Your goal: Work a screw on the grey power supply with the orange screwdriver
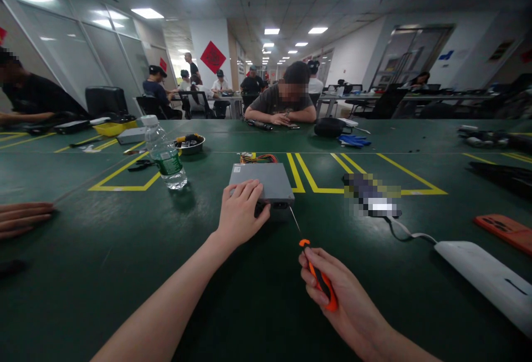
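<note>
A grey metal computer power supply unit (272, 178) lies on the green table, a bundle of coloured wires (261, 158) coming out at its far side. My left hand (241, 209) grips its near left part, fingers over the top and thumb against the near face. In my right hand (328, 281) is an orange and black screwdriver (322, 281), fingers wrapped round the handle. Its thin shaft points up and left, with the tip at the near right corner of the unit. Whether the tip sits in a screw is too small to tell.
A clear water bottle (168, 157) stands to the left, near a metal bowl (191, 146) of tools. To the right lie a phone with a cable, a white device (486, 273) and an orange phone (505, 232). Another person's hand (25, 219) rests at far left; a person (282, 98) sits opposite.
</note>
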`<state>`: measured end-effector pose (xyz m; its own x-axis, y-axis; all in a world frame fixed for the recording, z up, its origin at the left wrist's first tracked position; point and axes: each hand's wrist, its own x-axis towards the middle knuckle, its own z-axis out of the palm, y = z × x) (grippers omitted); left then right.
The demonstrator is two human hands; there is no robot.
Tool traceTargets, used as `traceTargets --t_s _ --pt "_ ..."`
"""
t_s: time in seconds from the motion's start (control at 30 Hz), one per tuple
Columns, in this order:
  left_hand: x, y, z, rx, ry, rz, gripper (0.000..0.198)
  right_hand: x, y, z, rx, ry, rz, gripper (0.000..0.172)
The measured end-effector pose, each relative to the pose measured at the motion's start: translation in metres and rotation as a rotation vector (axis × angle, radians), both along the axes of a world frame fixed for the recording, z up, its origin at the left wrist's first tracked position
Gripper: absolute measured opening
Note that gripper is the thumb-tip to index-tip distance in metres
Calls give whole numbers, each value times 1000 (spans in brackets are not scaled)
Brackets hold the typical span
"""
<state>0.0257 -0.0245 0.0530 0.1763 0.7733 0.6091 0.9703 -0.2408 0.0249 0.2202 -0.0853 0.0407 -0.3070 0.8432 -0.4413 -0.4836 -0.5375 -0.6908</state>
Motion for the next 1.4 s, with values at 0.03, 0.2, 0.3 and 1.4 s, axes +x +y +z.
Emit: traceTargets --t_s 0.03,0.2,0.3,1.4 --pt "0 0 0 -1 1 3 36 0 0 0 -5 3 -5 23" --pt "0 0 0 2 0 4 35 -2 1 -1 -75 8 33 16" --pt "1 0 -1 5 -6 4 35 -3 1 -1 -56 19 12 18" --pt "-5 -3 0 15 -32 -24 33 -23 -6 13 -75 -3 -48 20"
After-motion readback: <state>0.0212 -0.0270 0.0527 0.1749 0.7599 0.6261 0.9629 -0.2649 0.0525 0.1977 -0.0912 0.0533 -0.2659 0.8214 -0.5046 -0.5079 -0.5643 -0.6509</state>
